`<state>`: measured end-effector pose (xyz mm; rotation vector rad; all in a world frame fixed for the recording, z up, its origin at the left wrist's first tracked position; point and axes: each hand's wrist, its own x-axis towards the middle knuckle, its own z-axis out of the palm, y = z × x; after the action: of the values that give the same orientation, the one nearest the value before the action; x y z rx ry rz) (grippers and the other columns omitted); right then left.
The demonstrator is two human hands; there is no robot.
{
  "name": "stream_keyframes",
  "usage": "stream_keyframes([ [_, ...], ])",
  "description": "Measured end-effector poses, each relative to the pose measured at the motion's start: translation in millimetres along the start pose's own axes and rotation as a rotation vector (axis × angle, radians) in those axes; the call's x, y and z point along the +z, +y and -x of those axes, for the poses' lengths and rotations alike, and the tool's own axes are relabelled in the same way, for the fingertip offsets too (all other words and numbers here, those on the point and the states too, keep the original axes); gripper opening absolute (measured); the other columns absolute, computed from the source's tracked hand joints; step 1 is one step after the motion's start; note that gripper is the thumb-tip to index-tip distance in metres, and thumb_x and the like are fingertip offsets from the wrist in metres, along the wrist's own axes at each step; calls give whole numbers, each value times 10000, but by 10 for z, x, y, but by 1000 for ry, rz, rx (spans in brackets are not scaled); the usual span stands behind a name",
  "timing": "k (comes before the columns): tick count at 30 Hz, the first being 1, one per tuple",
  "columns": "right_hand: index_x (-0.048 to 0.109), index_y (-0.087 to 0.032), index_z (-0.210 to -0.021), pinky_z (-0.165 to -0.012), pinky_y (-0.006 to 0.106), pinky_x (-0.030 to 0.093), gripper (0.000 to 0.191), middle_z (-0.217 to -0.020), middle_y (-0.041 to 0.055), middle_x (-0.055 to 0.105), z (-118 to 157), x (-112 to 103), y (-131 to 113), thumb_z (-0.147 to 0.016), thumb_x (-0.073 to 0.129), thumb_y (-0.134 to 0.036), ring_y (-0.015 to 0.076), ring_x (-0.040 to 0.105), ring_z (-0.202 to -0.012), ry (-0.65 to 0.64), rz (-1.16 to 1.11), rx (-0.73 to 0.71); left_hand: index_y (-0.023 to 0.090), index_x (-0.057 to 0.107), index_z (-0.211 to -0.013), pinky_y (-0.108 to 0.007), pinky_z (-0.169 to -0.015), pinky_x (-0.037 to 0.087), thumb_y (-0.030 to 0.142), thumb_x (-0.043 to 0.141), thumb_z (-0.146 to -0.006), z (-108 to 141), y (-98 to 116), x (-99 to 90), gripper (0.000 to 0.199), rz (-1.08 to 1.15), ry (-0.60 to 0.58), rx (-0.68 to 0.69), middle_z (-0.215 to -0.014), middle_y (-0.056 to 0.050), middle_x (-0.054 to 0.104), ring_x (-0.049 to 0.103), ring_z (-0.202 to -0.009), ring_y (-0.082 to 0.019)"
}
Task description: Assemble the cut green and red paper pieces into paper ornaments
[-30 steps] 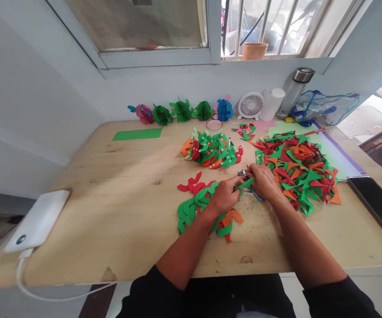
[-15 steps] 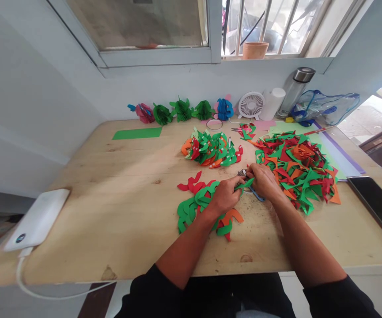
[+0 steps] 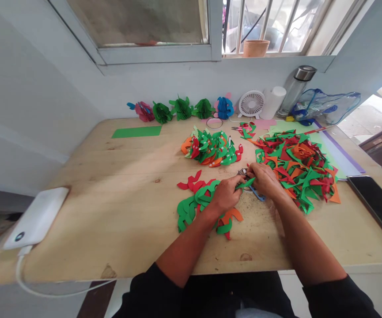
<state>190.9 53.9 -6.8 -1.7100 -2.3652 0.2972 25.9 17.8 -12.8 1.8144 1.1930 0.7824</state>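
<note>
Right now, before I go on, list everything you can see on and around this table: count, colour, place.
green paper strip: one, pinched between both hands
scissors: one, blue handles, under right hand
cut shapes: pile, green, red, orange, under left forearm
taped shapes: pile, table centre
paper scraps: big heap, right of hands
paper balls: five, pink, green, blue, along wall
green sheet: one, far left
fan: one, white, by wall
bottle: one, steel cap
phone: one, black, right edge
power bank: one, white, left edge
table: one, wooden
left hand: grips strip
right hand: grips strip, over scissors
</note>
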Motion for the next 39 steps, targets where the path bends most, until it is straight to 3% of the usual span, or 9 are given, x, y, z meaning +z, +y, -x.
stream_keyframes([
  [10, 516, -194, -724, -655, 279, 327, 98, -727, 62, 615, 11, -26, 0, -797, 450, -192, 189, 516, -720, 11, -134, -14, 223, 636, -915, -278, -858, 467, 62, 473, -705, 1, 2, 4, 310, 8, -18, -29, -1182, -16, 631, 595, -1055, -196],
  [14, 519, -200, -720, -635, 273, 343, 89, -719, 41, 600, 9, -34, 3, -784, 465, -229, 172, 510, -697, 136, -255, 88, 214, 641, -887, -260, -805, 478, 61, 486, -694, -1, -15, 11, 292, 67, -7, -6, -1165, -23, 638, 610, -1008, -189],
  [19, 527, -194, -716, -590, 260, 376, 135, -652, -2, 557, -23, -27, -3, -769, 515, -318, 134, 493, -610, 320, -667, 219, 192, 632, -883, -221, -637, 473, 126, 495, -737, 21, -5, 5, 211, 200, 69, -13, -966, -25, 687, 628, -692, -129],
  [22, 535, -193, -766, -603, 253, 416, 197, -678, -7, 575, -19, -56, -76, -757, 561, -388, 124, 525, -631, 319, -1017, 230, 179, 619, -910, -206, -550, 438, 167, 482, -766, 29, 0, -6, 200, 217, 155, -42, -746, -2, 659, 579, -548, -106],
  [24, 553, -196, -838, -604, 250, 429, 255, -716, -1, 599, 0, -91, -154, -749, 581, -434, 119, 541, -639, 275, -1163, 238, 179, 617, -906, -205, -554, 431, 161, 483, -764, 28, 0, -13, 196, 167, 231, -49, -691, 5, 638, 582, -562, -113],
  [29, 548, -211, -1041, -620, 256, 445, 382, -780, 5, 614, 58, -166, -346, -755, 593, -461, 119, 551, -670, 191, -1309, 206, 206, 620, -947, -247, -673, 453, 117, 499, -739, 34, 2, -24, 257, -49, 358, -41, -824, -22, 682, 630, -748, -167],
  [35, 476, -221, -1168, -530, 235, 393, 514, -695, -38, 575, 60, -128, -403, -701, 657, -335, 105, 502, -584, 169, -1297, 139, 221, 616, -1007, -281, -769, 462, 106, 502, -737, 46, -8, -9, 314, -109, 354, -42, -922, -40, 694, 638, -864, -190],
  [39, 482, -206, -1151, -511, 227, 375, 495, -665, -46, 567, 41, -63, -355, -687, 644, -261, 95, 485, -557, 222, -1268, 111, 210, 620, -997, -262, -732, 474, 109, 513, -726, 41, 13, -17, 308, -43, 333, -45, -890, -33, 691, 637, -808, -168],
])
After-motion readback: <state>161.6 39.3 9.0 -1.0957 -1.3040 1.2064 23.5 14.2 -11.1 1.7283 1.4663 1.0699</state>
